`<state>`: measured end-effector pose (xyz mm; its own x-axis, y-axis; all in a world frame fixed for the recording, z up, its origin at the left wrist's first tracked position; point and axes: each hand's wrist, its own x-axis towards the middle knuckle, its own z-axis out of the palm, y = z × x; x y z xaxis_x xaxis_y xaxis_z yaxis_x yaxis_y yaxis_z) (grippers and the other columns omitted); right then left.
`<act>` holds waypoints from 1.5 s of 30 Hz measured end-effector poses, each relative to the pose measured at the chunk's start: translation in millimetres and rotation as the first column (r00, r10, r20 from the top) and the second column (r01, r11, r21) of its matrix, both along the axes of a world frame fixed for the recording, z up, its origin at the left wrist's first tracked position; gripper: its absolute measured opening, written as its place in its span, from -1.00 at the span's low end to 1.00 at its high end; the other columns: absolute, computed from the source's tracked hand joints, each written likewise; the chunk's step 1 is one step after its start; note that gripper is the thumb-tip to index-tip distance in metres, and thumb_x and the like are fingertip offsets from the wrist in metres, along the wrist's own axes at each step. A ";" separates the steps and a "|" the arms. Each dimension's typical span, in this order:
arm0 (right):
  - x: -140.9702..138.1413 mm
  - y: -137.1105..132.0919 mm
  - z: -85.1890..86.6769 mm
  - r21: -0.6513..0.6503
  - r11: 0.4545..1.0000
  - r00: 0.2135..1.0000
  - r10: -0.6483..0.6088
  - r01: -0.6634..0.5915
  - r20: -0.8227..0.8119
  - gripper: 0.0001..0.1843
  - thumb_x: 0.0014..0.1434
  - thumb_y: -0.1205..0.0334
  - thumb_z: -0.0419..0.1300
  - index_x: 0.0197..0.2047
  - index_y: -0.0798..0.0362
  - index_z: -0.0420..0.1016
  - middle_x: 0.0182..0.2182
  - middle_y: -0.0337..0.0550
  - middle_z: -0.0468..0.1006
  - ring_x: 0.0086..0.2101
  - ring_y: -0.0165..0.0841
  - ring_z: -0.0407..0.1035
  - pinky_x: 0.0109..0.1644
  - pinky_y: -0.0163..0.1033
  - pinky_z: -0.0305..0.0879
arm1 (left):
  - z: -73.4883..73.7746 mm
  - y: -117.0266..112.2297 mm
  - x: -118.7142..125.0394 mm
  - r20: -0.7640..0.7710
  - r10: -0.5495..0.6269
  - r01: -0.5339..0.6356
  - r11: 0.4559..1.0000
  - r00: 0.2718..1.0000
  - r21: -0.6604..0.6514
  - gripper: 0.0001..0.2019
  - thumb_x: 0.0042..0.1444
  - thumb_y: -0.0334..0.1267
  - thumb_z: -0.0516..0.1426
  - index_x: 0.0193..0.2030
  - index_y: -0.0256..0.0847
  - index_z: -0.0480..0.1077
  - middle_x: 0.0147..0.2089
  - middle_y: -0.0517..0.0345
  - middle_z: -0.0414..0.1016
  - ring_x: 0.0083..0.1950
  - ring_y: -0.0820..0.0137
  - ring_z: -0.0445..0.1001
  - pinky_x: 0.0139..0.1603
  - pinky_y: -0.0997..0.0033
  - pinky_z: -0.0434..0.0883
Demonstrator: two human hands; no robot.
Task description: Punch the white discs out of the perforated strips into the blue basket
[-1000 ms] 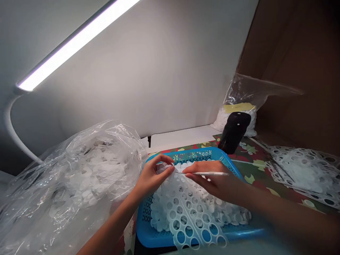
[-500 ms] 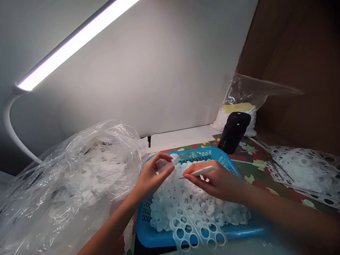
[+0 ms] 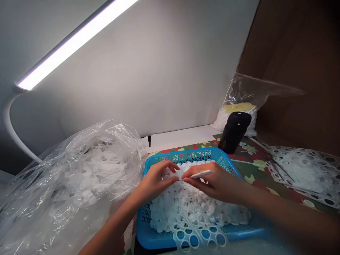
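My left hand (image 3: 158,179) is over the blue basket (image 3: 156,243), thumb and fingers curled around the upper end of a translucent sheet with round holes (image 3: 191,237). The sheet runs down across the heap and over the basket's front rim. In my right hand (image 3: 212,180) is a slim white pen-like tool (image 3: 203,174), gripped between thumb and fingers. Its tip, by my left fingertips, is too small to make out. Many small white discs (image 3: 209,209) fill the basket under both hands.
At left lies a big clear plastic bag (image 3: 106,166) with white pieces inside. More holed sheets (image 3: 305,173) are piled at right. A black bottle-shaped object (image 3: 233,132) stands behind the basket, before a bag with a yellow label (image 3: 239,107). A lit lamp (image 3: 77,46) hangs above.
My left hand has moved slightly right and down, closer to my right fingertips. The upper part of the holed sheet has shifted with it. My right hand has barely moved.
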<state>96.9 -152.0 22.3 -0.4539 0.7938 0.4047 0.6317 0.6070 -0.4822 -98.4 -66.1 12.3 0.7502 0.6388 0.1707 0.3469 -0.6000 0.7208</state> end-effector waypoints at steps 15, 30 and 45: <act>2.4 2.6 0.0 -0.006 0.949 0.835 -0.281 0.316 -0.472 -0.76 0.32 0.17 -0.09 -0.08 -0.04 0.35 -0.32 -0.22 0.48 -0.49 -0.48 0.32 -0.39 -0.34 0.28 | 0.7 0.6 -1.0 0.357 0.106 -0.041 0.982 0.928 -0.184 -0.89 0.10 -0.34 0.10 -0.21 -0.18 0.31 -0.40 0.24 0.24 -0.40 0.50 0.23 -0.40 0.54 0.27; 1.5 8.4 -5.0 -0.094 0.965 0.768 -0.251 0.243 -0.589 -0.75 0.13 0.24 0.20 -0.44 0.03 0.16 -0.47 -0.34 0.28 -0.46 -0.50 0.19 -0.38 -0.39 0.16 | 8.0 -11.1 7.9 0.452 0.222 -0.001 0.899 0.864 -0.439 -0.67 -0.02 -0.28 0.23 -0.12 -0.17 0.24 -0.02 0.11 0.26 -0.28 0.50 0.41 -0.31 0.53 0.41; 4.6 12.3 -4.4 -0.144 0.955 0.670 -0.284 0.258 -0.686 -0.86 0.11 0.25 0.23 -0.36 0.00 0.29 -0.50 -0.37 0.28 -0.51 -0.53 0.16 -0.46 -0.43 0.14 | 0.7 -7.2 7.3 0.343 0.056 0.208 0.701 0.938 -0.682 -0.79 0.13 -0.11 0.11 -0.20 -0.20 0.40 0.01 0.05 0.40 0.05 0.29 0.37 0.11 0.26 0.26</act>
<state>101.5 -139.7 17.9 0.1829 0.8546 0.4860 0.2443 0.4394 -0.8645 -91.1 -73.3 13.0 0.7884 0.6114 -0.0679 -0.0005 0.1111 0.9938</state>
